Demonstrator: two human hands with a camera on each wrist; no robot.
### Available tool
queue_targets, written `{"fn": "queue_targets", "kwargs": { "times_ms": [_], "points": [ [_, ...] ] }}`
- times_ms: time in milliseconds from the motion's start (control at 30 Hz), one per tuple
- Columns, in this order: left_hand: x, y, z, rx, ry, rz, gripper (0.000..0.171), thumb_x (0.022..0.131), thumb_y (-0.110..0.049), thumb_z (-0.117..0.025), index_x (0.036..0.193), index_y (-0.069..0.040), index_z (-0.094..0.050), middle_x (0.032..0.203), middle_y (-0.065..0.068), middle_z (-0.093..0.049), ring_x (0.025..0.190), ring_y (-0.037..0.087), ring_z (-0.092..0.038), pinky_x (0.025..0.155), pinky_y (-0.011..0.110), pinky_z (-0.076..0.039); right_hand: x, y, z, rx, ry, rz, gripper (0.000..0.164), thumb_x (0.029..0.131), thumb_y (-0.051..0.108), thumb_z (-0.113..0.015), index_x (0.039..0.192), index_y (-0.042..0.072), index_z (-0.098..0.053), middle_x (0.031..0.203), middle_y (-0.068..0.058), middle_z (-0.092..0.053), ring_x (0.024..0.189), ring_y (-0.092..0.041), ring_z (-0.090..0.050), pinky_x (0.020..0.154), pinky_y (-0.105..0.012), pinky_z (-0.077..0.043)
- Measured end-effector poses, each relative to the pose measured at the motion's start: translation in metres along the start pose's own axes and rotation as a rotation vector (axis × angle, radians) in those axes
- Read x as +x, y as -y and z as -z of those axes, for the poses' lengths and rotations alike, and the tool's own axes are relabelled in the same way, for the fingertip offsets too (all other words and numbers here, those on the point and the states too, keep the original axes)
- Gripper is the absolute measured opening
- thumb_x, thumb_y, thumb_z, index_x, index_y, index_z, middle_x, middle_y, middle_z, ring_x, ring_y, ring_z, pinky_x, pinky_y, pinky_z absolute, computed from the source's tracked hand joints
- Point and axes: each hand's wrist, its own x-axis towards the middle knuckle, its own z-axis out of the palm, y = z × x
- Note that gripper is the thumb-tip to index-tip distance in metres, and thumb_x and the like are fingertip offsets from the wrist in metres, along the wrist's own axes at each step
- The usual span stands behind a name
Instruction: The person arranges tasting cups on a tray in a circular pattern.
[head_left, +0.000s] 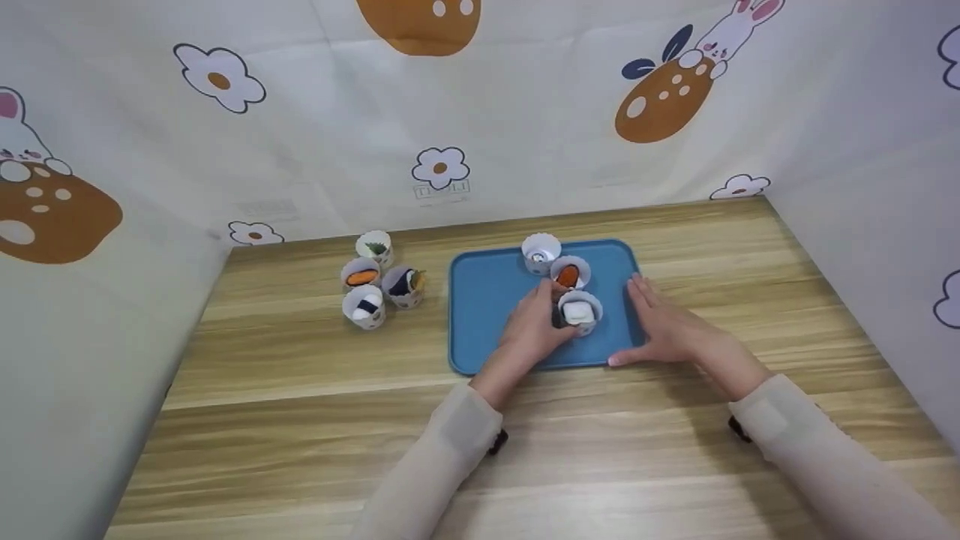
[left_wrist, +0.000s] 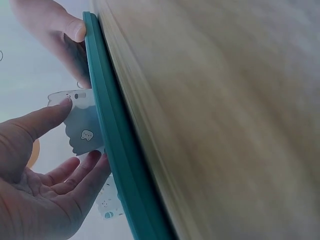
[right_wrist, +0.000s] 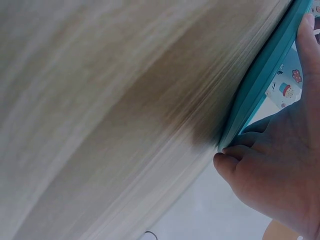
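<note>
My left hand (head_left: 531, 324) pinches a small paper cup (head_left: 589, 324) between thumb and fingers, low over the front of the blue tray (head_left: 484, 315). A white sushi-like piece (head_left: 578, 312) sits in this cup. In the left wrist view the cup (left_wrist: 82, 122) shows a printed pattern and appears to rest on the tray. At the tray's right front corner, my right hand (head_left: 670, 330) touches the rim with fingers extended and thumb spread. Behind the held cup stands another cup with an orange-red piece (head_left: 568, 277), and farther back a cup (head_left: 541, 251) with a small pale thing inside.
Left of the tray, several paper cups cluster on the wooden table (head_left: 300, 420). Their contents include an orange-topped piece (head_left: 362, 277), a white piece with a dark band (head_left: 367, 306), a dark roll (head_left: 405, 283) and something green (head_left: 376, 248). A patterned curtain (head_left: 525, 112) encloses the table.
</note>
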Motion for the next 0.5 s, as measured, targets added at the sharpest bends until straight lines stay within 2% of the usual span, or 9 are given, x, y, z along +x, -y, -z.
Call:
{"fn": "queue_targets", "kwargs": {
  "times_ms": [200,500],
  "points": [
    [-0.0018,0.0006,0.0015,-0.012,0.004,0.022,0.059,0.084,-0.023,-0.081,0.134,-0.019,-0.048,0.137,0.003,-0.059,0.126,0.020,-0.056,0.110,0.040,-0.046,0.0005,-0.0018,-0.0010,0.009,0.001,-0.003,0.138,0.070,0.074,-0.072,0.157,-0.006,0.000,0.165,-0.027,0.007,0.153,-0.046,0.001,0.122,-0.060,-0.014],
    [-0.0041,0.0003,0.0075,-0.018,0.002,0.015,0.058,0.084,-0.023,-0.081,0.133,-0.019,-0.050,0.133,0.002,-0.061,0.123,0.020,-0.057,0.107,0.039,-0.048,-0.0003,-0.0019,-0.0013,0.014,-0.016,0.023,0.137,0.072,0.072,-0.074,0.156,-0.008,-0.002,0.165,-0.029,0.004,0.152,-0.047,-0.001,0.122,-0.061,-0.014]
  ]
}}
